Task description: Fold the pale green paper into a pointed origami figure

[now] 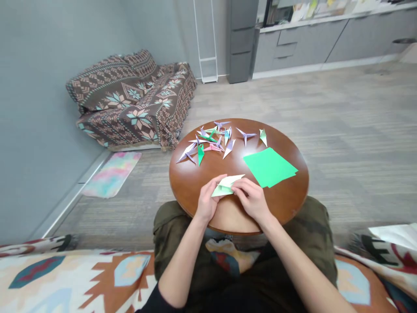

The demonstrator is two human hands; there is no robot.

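Between my two hands is a partly folded piece of origami paper (pixel 224 186), pale green and white, held above the near part of the round brown table (pixel 182 182). My left hand (pixel 208 196) grips its left side, with the fingers behind the paper. On the right side, my right hand (pixel 249 195) pinches the paper's edge between thumb and fingers. To the right of my hands lies a stack of green paper sheets (pixel 270 167). Beyond my hands sit several folded paper cranes (pixel 211 137) in purple, green, pink and white.
A sofa with a patterned cover (pixel 137 100) stands at the far left, a pastel mat (pixel 112 174) on the floor before it. Grey kitchen cabinets (pixel 302 45) line the back right. My knees are under the table's near edge.
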